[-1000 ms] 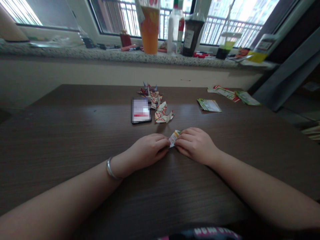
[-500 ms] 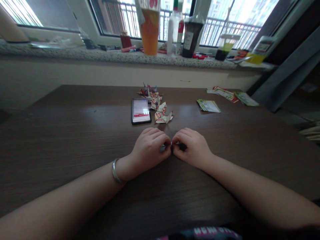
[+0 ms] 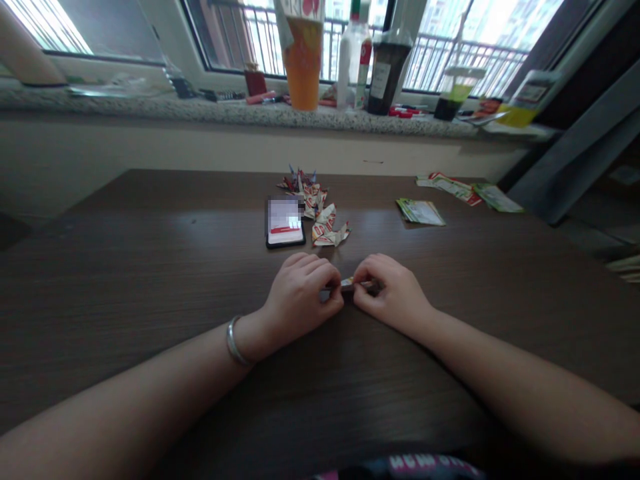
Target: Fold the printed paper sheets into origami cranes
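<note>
On the table [image 3: 150, 280], folded paper [image 3: 349, 284] pinched between left hand [image 3: 303, 293], right hand [image 3: 393, 293] fingers.

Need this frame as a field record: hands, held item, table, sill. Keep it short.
left hand: left hand, fingers curled, pinching one end of the small folded printed paper piece
right hand: right hand, pinching the other end
wrist: silver bangle on the left
surface: dark brown wooden table
behind hands: black smartphone; pile of folded printed paper shapes beside it
far right: flat printed paper sheets
sill: tall orange drink cup, bottles
</note>
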`<state>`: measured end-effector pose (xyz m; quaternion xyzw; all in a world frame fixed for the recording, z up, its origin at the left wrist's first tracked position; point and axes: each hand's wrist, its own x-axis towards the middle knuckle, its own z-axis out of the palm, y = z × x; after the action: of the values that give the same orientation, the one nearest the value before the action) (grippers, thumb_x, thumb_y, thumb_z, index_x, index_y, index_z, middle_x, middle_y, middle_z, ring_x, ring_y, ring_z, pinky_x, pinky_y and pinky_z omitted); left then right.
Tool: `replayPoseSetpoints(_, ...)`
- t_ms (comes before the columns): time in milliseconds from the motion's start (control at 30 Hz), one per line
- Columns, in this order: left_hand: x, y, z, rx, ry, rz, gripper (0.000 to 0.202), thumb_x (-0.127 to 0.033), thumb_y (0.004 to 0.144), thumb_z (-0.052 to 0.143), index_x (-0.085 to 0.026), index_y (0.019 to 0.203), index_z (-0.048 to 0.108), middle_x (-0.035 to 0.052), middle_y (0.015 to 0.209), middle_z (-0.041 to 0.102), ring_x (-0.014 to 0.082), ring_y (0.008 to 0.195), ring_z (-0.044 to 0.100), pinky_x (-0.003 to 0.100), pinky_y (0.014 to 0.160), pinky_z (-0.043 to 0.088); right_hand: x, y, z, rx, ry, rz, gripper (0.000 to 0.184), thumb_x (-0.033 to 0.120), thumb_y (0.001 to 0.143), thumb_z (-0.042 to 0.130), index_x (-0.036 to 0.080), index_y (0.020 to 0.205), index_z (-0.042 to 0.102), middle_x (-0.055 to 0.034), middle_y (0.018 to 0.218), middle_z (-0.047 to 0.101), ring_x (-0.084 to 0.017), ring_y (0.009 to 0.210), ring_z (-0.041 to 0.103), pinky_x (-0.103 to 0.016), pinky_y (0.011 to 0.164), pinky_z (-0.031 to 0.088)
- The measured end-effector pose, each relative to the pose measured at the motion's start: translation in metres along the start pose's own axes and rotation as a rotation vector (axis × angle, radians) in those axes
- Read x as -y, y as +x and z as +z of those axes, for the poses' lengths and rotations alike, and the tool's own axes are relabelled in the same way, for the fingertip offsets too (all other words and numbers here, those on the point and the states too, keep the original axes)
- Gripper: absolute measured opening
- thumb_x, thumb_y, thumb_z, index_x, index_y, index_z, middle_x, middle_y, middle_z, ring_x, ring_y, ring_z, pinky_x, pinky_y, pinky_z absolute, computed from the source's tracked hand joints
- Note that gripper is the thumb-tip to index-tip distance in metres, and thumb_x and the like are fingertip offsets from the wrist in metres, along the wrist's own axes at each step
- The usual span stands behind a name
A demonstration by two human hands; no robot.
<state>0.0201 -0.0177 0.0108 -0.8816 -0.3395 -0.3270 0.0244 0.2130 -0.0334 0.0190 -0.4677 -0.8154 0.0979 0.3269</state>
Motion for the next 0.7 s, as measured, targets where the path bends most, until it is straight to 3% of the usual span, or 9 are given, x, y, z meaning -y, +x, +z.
replayPoseSetpoints(700, 0.009, -0.008, -0.002, -0.021, -0.022, -0.017, 0.007, -0.014, 0.074, 0.056, -0.018, 0.071, 0.051, 0.0, 0.069, 0.057, 0.0149, 0.066, 0.052, 0.029, 0.066, 0.04, -0.015, -0.008, -0.011, -0.019, 0.047, 0.041, 0.009, 0.012, 0.07, 0.058, 0.02, 0.069, 0.053, 0.0014, 0.07, 0.057, -0.014, 0.068, 0.054, -0.025, 0.063, 0.039)
